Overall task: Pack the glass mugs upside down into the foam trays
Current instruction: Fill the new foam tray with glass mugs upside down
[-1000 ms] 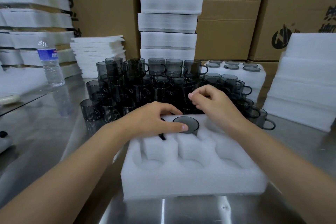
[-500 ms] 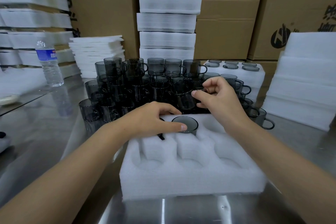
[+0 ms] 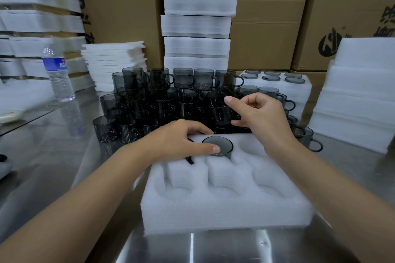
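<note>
Reaching over a white foam tray at the near edge of the steel worktop.

Left hand: palm down over the tray's back-left pocket, fingers loosely extended, clasping nothing visible. Index fingertip touches the upturned base of an inverted mug seated in the back-middle pocket. A dark handle pokes out from under the palm; what it belongs to is hidden.

Right hand: just behind the tray, index finger and thumb pinching a smoky glass mug at the front of the mug pile.

Tray's three front pockets and back-right pocket hold nothing.

Back right: a filled tray with mug bases showing. Left: a water bottle. Foam stacks and cardboard boxes stand behind.
</note>
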A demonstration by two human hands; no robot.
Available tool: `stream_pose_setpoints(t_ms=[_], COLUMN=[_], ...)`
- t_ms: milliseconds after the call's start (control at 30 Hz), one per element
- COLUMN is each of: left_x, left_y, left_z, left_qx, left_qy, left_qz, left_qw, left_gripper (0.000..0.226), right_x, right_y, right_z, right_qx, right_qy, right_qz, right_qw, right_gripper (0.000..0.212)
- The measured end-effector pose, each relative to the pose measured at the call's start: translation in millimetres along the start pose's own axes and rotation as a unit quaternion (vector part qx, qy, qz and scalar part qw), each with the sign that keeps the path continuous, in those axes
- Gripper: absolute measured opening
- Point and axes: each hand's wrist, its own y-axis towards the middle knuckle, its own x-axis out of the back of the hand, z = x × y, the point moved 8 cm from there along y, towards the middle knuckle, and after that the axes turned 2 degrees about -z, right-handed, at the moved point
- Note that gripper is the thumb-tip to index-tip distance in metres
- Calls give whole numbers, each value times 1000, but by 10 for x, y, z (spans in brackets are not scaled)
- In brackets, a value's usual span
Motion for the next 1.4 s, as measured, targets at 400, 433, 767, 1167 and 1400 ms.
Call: stream_pose_setpoints(t_ms=[400,433,767,1167,1400], left_x=[17,19,192,411,379], left_y=[-4,-7,-79,-293,-284], left_z=[7,6,-140,-350,-387], left_qx=[1,0,-51,-153,-167], left_qy=[32,40,116,137,144], left_qz=[-11,-15,-164,-354,-332], left_qw=[999,999,978,912,917], left_gripper=[40,41,47,81,77], right_x=[-52,-60,-85,-116,-150], right_y=[-2,-12,-75,-124,-135], right_z=[-24,-16,158,212,200], right_qx=[-4,-3,47,63,52], right_qy=[-13,-13,8,6,4], right_qz=[19,23,27,49,65], right_qw=[1000,1000,999,997,997], right_gripper=[31,31,25,24,22])
